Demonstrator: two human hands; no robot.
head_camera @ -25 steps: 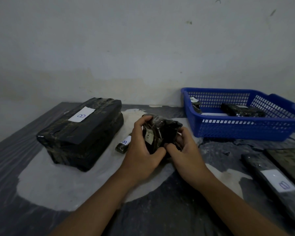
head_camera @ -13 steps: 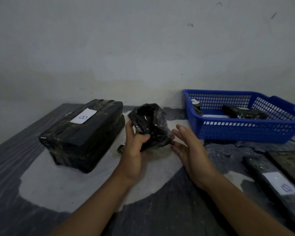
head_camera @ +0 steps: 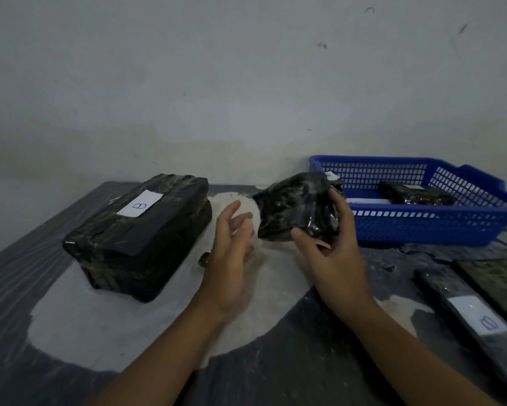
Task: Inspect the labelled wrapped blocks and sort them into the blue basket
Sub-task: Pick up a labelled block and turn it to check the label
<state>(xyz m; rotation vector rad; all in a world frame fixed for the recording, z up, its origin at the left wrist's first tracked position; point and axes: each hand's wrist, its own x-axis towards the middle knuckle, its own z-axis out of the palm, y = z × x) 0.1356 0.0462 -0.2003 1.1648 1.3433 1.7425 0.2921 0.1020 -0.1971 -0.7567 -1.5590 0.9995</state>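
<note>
My right hand (head_camera: 329, 253) grips a small black wrapped block (head_camera: 296, 208) from below and lifts it off the table, just left of the blue basket (head_camera: 422, 227). Its label is partly hidden under my fingers. My left hand (head_camera: 231, 244) hovers beside the block with relaxed fingers and holds nothing. The basket contains a black wrapped block (head_camera: 413, 194) and another small one (head_camera: 332, 178) at its near-left corner. A large black wrapped block (head_camera: 141, 232) with a white "B" label lies on the left.
A long flat black wrapped block (head_camera: 469, 323) with a white label lies at the right edge, beside another dark flat piece (head_camera: 498, 279). A tiny wrapped piece (head_camera: 204, 259) peeks out behind my left hand. The table (head_camera: 79, 326) is dark with a pale patch; a wall rises behind.
The small block passed from my left hand to my right hand and moved right toward the basket. My left hand let go and now hangs open.
</note>
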